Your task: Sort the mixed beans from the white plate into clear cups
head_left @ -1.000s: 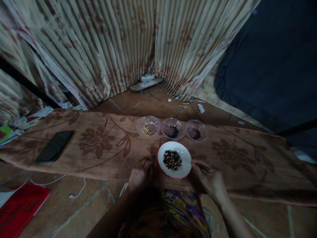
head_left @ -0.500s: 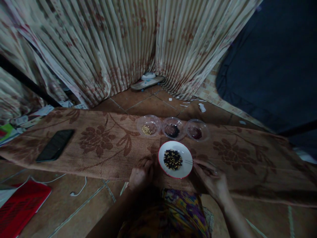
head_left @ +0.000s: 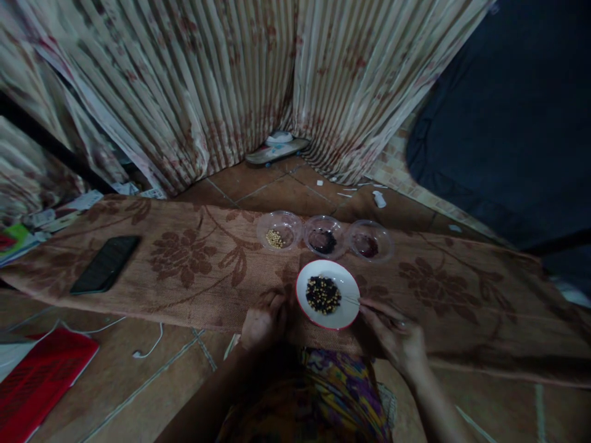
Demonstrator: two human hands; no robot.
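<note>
My right hand [head_left: 394, 335] grips a thin pair of metal tweezers [head_left: 351, 301], its tips reaching over the right side of a white bowl with a red rim [head_left: 342, 315]. Inside the bowl lies a mixed heap of dark and yellowish beans [head_left: 323, 294]. My left hand [head_left: 265, 323] rests curled at the cloth's near edge, left of the bowl, with nothing visible in it. Behind the bowl three clear plastic cups stand in a row: one with yellowish beans [head_left: 274, 239], one with black beans [head_left: 329, 242], one with dark red beans [head_left: 370, 247].
A brown flowered cloth [head_left: 217, 271] covers the long narrow table. At its left lies a dark phone [head_left: 106, 264]. Beyond the table are a skateboard [head_left: 277, 152], scraps on the tiled floor and striped curtains [head_left: 231, 80]. A red bag [head_left: 50, 381] lies on the floor at lower left.
The view has shifted very slightly. Both hands, the tweezers and the bowl stay in nearly the same places.
</note>
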